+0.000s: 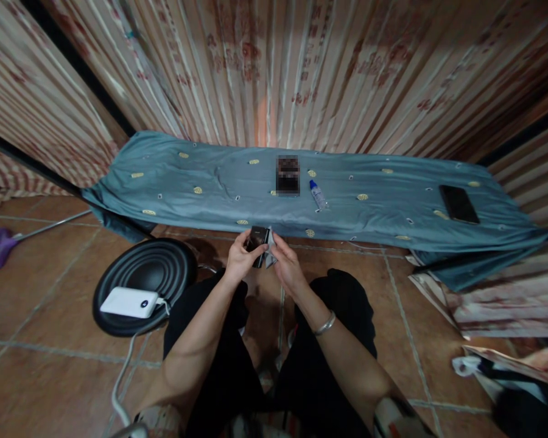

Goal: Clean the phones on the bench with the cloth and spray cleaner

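Observation:
My left hand [241,260] is closed on a small, flat, dark glossy rectangle [257,235], held up by its side; its exact kind does not show. Fingers of my right hand [289,263] pinch a grey cloth [271,258] against the right edge of that rectangle. Both hands meet above my knees, just in front of the near edge of the cloth-covered bench. On the bench beyond lies a dark rectangular item [288,184], its upper part pixelated. Beside it lies a clear small bottle with a blue cap [318,196].
A blue-green sheet with yellow prints [223,204] covers the bench. At its right end rests a black phone-like slab [459,204]. To the left, a white power bank [130,302] with a cable sits on a round black stool [101,267]. A purple broom head [0,249] is at far left.

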{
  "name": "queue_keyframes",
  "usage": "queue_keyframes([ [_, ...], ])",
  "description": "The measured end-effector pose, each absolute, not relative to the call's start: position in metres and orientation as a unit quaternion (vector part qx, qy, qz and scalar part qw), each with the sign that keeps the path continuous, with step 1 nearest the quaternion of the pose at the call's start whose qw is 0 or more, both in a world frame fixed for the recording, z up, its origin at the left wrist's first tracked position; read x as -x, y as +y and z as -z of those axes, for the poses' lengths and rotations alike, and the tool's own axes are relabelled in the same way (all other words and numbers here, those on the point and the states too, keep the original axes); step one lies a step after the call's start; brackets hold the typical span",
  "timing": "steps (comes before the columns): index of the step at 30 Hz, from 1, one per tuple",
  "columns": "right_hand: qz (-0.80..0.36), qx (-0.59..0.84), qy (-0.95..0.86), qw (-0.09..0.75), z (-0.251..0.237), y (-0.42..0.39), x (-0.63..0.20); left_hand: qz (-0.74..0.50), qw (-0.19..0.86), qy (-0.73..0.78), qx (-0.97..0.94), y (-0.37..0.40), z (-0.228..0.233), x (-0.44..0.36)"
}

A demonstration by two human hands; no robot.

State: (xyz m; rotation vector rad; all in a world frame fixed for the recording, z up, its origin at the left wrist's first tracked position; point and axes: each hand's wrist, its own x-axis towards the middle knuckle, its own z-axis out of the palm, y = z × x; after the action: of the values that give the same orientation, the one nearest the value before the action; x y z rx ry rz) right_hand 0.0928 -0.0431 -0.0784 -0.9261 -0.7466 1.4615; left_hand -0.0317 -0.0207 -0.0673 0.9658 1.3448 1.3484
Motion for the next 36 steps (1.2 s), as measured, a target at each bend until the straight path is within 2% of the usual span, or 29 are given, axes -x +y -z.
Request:
queue_keyframes([
  [10, -0.586, 0.412, -0.385, 0.582, 0.076, -0.03, -0.11, -0.51, 0.471, 0.526, -0.492, -0.03, 0.055, 0.027],
  [17, -0.509, 0.449, -0.475, 0.56, 0.065, -0.037, -0.117, -0.499, 0.396, 0.563, -0.526, -0.028, 0.058, 0.035],
  [25, -0.491, 0.45, -0.514, 0.541, 0.06, -0.038, -0.123, -0.458, 0.402, 0.548, -0.574, -0.035, 0.05, 0.031],
  [28, -0.513, 0.446, -0.493, 0.543, 0.064, -0.034, -0.124, -0.451, 0.414, 0.537, -0.58, -0.038, 0.047, 0.029],
  [32, -0.606, 0.403, -0.384, 0.568, 0.068, -0.027, -0.122, -0.459, 0.441, 0.528, -0.562, -0.037, 0.048, 0.027],
  [36, -0.664, 0.374, -0.301, 0.573, 0.068, -0.025, -0.117, -0.484, 0.508, 0.517, -0.49, -0.035, 0.053, 0.022],
])
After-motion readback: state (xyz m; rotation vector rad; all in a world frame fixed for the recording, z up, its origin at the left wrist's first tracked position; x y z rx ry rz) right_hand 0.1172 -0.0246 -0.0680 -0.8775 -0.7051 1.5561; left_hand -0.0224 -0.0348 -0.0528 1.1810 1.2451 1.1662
